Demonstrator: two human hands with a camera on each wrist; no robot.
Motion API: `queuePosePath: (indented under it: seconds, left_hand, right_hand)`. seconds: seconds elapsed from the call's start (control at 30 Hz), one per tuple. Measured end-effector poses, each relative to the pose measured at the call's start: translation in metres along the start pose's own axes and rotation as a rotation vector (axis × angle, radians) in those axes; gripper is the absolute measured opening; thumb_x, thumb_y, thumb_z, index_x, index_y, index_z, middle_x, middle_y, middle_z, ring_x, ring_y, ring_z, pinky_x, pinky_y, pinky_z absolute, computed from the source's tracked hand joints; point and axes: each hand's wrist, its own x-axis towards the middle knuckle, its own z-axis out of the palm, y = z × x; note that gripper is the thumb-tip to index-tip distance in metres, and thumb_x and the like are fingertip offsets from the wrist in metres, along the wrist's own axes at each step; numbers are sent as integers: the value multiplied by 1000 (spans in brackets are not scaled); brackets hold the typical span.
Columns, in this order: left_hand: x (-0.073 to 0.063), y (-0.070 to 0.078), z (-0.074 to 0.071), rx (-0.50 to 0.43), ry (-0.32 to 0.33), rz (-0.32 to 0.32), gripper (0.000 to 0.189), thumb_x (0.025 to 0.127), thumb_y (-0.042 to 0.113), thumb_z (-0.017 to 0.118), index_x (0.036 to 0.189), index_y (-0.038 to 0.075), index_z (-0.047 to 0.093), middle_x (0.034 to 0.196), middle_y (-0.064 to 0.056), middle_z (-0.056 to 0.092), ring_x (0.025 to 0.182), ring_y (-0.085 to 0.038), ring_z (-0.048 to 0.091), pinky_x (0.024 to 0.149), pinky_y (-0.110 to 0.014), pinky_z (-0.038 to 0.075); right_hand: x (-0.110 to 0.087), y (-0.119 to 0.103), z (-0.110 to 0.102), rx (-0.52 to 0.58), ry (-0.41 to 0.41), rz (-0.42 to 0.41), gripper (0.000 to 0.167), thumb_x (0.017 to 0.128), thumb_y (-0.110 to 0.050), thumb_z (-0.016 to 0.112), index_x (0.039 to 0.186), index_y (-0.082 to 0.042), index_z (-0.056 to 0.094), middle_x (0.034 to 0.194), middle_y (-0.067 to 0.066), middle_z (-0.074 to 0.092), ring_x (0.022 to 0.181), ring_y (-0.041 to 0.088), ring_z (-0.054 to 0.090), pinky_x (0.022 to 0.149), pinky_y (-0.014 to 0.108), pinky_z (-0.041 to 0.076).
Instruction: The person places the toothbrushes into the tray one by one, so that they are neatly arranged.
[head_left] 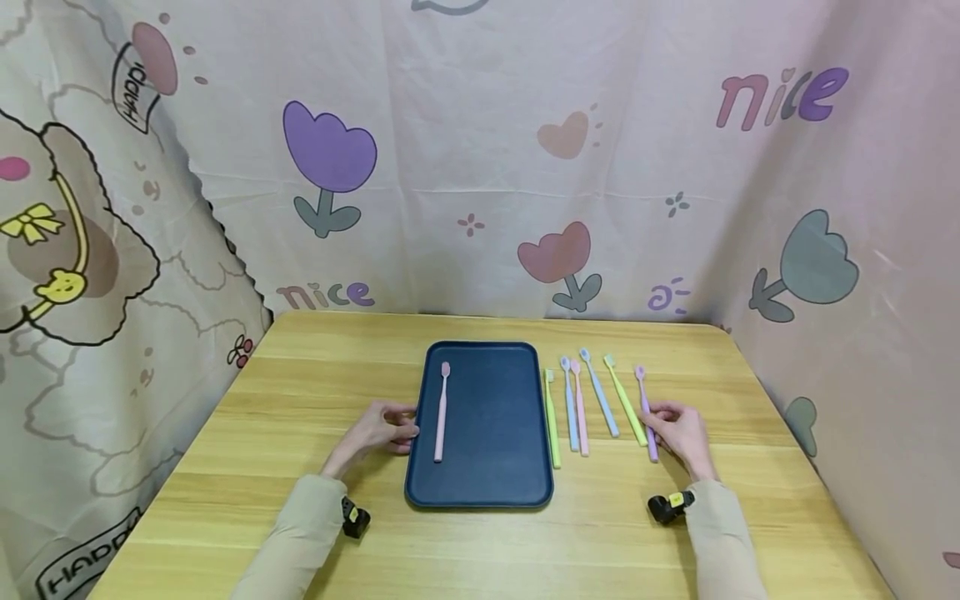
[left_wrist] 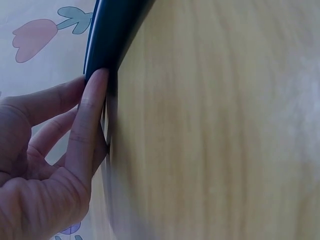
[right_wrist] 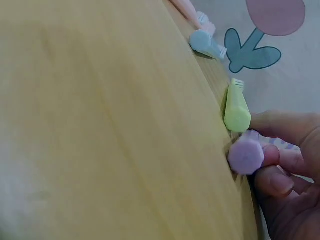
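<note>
Right grip [head_left: 678,433] pinching purple toothbrush [head_left: 645,412]; left grip [head_left: 382,429] straight-fingered against tray edge [head_left: 414,433].

Purple toothbrush [head_left: 645,411] — slim, flat on the table, rightmost of the row.

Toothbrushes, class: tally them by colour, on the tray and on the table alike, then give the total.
Pink: 2, one on the tray, one on the table
Blue: 2
Yellow-green: 2
Purple: 1, pinched by the right hand
Total: 7
</note>
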Motion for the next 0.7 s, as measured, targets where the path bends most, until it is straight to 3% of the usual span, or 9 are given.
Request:
queuePosePath:
  seconds: [0.3,0.7]
  left_hand:
    - [1,-2,0,-10,-6,-5,55,91,-1,68,142,-11,49,97,-16,69,71,-14,71,68,-33,66]
    - [0,1,0,-4,-10,10,56,91,-1,69,142,-11,48,99,-20,70,71,-15,72,68,-34,67]
  right_hand:
    - [-1,2,3,-88,37,-10,27,87,-12,74,104,9,71,76,0,64,62,3,55,54,17,51]
    - [-5,-2,1,19,19,23,31,89,-12,72,111,10,68,77,-9,68,63,0,57,55,16,53]
